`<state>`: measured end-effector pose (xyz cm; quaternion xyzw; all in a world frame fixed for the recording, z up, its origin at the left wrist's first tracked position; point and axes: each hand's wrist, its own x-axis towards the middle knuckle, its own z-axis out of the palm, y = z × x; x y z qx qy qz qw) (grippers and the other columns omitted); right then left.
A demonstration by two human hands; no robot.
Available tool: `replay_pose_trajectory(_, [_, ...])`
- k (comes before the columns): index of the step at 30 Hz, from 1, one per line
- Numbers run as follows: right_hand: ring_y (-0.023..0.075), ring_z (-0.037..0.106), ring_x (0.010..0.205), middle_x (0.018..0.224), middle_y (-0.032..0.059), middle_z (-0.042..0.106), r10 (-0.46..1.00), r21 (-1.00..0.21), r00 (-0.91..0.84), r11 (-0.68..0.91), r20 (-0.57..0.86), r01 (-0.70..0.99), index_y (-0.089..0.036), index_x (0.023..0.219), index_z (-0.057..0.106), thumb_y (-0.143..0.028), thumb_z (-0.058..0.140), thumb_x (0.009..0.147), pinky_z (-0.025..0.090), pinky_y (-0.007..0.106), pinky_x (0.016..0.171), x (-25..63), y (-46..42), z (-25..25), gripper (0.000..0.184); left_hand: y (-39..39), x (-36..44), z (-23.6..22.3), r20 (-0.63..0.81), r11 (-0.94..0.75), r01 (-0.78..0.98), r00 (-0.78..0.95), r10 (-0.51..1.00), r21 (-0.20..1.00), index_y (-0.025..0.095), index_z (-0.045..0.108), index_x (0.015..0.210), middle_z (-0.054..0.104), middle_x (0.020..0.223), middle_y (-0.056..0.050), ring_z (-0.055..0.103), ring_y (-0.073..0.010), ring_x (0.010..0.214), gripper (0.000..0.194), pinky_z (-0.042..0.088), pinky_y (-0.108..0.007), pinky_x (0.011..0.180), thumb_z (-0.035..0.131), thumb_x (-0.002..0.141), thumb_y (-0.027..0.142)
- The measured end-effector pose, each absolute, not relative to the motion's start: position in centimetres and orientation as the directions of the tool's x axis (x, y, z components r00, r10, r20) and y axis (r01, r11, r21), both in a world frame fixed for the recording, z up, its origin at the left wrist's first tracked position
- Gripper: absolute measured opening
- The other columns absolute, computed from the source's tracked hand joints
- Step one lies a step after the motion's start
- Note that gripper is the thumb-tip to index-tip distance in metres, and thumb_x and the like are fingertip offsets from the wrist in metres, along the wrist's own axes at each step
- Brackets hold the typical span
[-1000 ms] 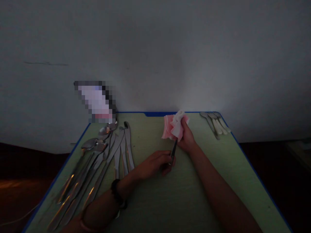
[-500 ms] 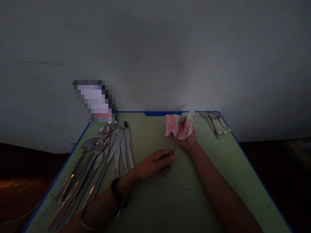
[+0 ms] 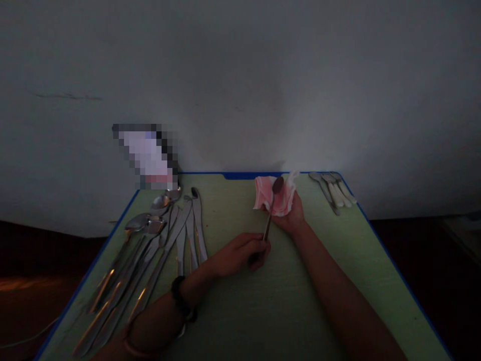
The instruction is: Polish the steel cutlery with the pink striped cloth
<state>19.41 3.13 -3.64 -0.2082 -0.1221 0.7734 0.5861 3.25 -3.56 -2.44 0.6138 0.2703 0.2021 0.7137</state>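
Observation:
My left hand (image 3: 242, 253) is closed around the handle of a metal spoon (image 3: 277, 185), which slants up and away over the middle of the table. The spoon's bowl is at the far end, in front of a pink and white cloth (image 3: 285, 199). That cloth lies spread in my right hand (image 3: 291, 219), whose palm and fingers are mostly covered by it. Whether the bowl touches the cloth I cannot tell.
Several metal spoons and knives (image 3: 160, 245) lie in a loose pile at the left of the table (image 3: 293, 311). A few spoons and forks (image 3: 330, 190), some with white handles, lie at the far right corner. A blurred-out screen (image 3: 146, 153) leans against the wall (image 3: 240, 75).
The spoon has turned in my left hand, and its bowl now shows as a full oval in front of the cloth. My right hand and the cloth have hardly moved.

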Motion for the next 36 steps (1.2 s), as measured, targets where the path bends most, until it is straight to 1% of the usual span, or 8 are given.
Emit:
replay_pose_trajectory(3, [0.0107, 0.059, 0.062, 0.068, -0.0047, 0.063, 0.951, -0.424, -0.245, -0.305, -0.190, -0.853, -0.023, 0.078, 0.057, -0.037, 0.046, 0.084, 0.052, 0.024, 0.056, 19.4, 3.3, -3.9, 0.019, -3.5, 3.2, -2.7, -0.139, 0.178, 0.035, 0.775, 0.616, 0.983, 0.013, 0.049, 0.065, 0.044, 0.050, 0.003, 0.041, -0.0097, 0.049, 0.027, 0.033, -0.023, 0.054, 0.033, 0.084, 0.022])
replay_pose_trajectory(9, [0.0110, 0.059, 0.053, 0.070, -0.0022, 0.065, 0.953, -0.519, -0.220, -0.297, -0.207, -0.802, -0.021, 0.087, 0.058, -0.046, 0.045, 0.084, 0.050, 0.022, 0.046, 19.0, 3.5, -3.9, 0.028, -3.6, 3.2, -3.1, -0.140, 0.197, 0.021, 0.777, 0.613, 0.980, 0.013, 0.052, 0.068, 0.046, 0.052, 0.002, 0.041, -0.0098, 0.049, 0.027, 0.032, -0.022, 0.052, 0.032, 0.084, 0.022])
replay_pose_trajectory(12, [0.0109, 0.058, 0.050, 0.070, -0.0014, 0.065, 0.953, -0.530, -0.225, -0.299, -0.201, -0.794, -0.020, 0.090, 0.058, -0.044, 0.042, 0.086, 0.048, 0.021, 0.042, 18.8, 3.5, -3.8, 0.030, -3.5, 3.1, -3.3, -0.128, 0.194, 0.009, 0.782, 0.610, 0.981, 0.012, 0.053, 0.067, 0.046, 0.052, 0.002, 0.042, -0.0101, 0.050, 0.028, 0.033, -0.023, 0.054, 0.033, 0.083, 0.023])
replay_pose_trajectory(14, [0.0105, 0.057, 0.049, 0.069, -0.0013, 0.066, 0.953, -0.533, -0.223, -0.300, -0.206, -0.791, -0.019, 0.090, 0.057, -0.040, 0.043, 0.087, 0.048, 0.020, 0.041, 18.7, 3.5, -3.9, 0.026, -3.4, 3.1, -3.5, -0.123, 0.195, 0.003, 0.786, 0.606, 0.981, 0.012, 0.054, 0.069, 0.046, 0.052, 0.001, 0.042, -0.0103, 0.050, 0.029, 0.033, -0.023, 0.053, 0.033, 0.083, 0.025])
replay_pose_trajectory(18, [0.0116, 0.061, 0.057, 0.072, -0.0007, 0.067, 0.951, -0.542, -0.206, -0.302, -0.232, -0.785, -0.018, 0.091, 0.057, -0.030, 0.048, 0.085, 0.051, 0.021, 0.048, 18.7, 3.4, -3.8, 0.017, -3.4, 3.1, -3.8, -0.118, 0.203, -0.010, 0.788, 0.604, 0.979, 0.011, 0.056, 0.071, 0.046, 0.052, 0.001, 0.041, -0.0103, 0.048, 0.032, 0.033, -0.023, 0.052, 0.031, 0.084, 0.026])
replay_pose_trajectory(23, [0.0128, 0.062, 0.057, 0.071, 0.0013, 0.068, 0.941, -0.551, -0.210, -0.327, -0.267, -0.768, -0.015, 0.090, 0.059, -0.025, 0.050, 0.083, 0.053, 0.022, 0.051, 18.7, 3.2, -3.7, 0.015, -3.5, 3.2, -3.9, -0.112, 0.213, -0.025, 0.788, 0.605, 0.977, 0.011, 0.056, 0.072, 0.047, 0.052, 0.001, 0.041, -0.0101, 0.048, 0.027, 0.032, -0.022, 0.051, 0.033, 0.081, 0.024])
replay_pose_trajectory(28, [0.0121, 0.062, 0.057, 0.071, 0.0010, 0.068, 0.941, -0.555, -0.208, -0.327, -0.267, -0.765, -0.016, 0.091, 0.059, -0.025, 0.050, 0.082, 0.052, 0.020, 0.048, 18.8, 3.3, -3.9, 0.015, -3.4, 3.3, -4.3, -0.119, 0.216, -0.020, 0.782, 0.612, 0.976, 0.012, 0.055, 0.072, 0.047, 0.052, 0.001, 0.041, -0.0102, 0.048, 0.026, 0.032, -0.022, 0.050, 0.034, 0.081, 0.024])
replay_pose_trajectory(36, [0.0127, 0.062, 0.059, 0.074, 0.0000, 0.067, 0.947, -0.548, -0.203, -0.311, -0.249, -0.776, -0.018, 0.092, 0.059, -0.027, 0.049, 0.083, 0.055, 0.026, 0.060, 18.7, 3.2, -3.6, 0.016, -3.5, 3.1, -3.9, -0.137, 0.203, 0.009, 0.766, 0.628, 0.979, 0.012, 0.053, 0.070, 0.045, 0.052, 0.002, 0.041, -0.0105, 0.050, 0.030, 0.032, -0.023, 0.052, 0.035, 0.085, 0.031])
